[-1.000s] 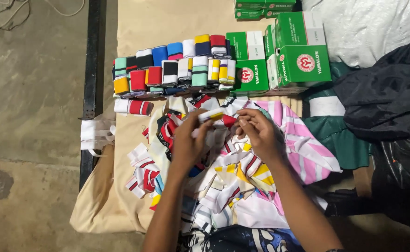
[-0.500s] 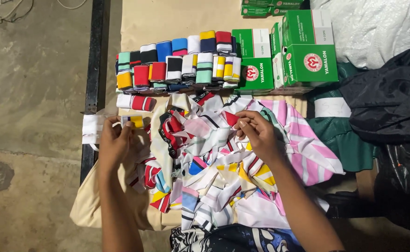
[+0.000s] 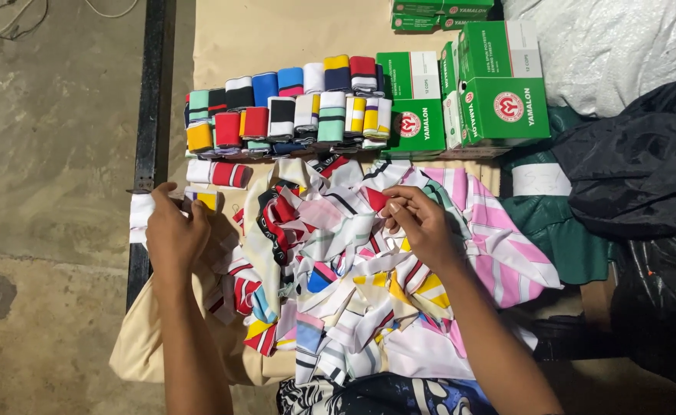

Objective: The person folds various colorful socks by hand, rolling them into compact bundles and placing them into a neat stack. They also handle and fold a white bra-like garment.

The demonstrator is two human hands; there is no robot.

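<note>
L hand fingers closed on a small folded strip at worktop's left edge; R hand fingers pinch a striped piece atop the loose fabric pile, below rolled bands.

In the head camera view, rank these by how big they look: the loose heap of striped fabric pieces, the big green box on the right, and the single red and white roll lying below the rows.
1. Heap of striped fabric pieces, clearly largest.
2. Green box.
3. Red and white roll, smallest.

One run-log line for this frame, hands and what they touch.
left hand: on white strip at pile edge | right hand: pinching striped fabric pile | folded rolls, green boxes behind
</note>
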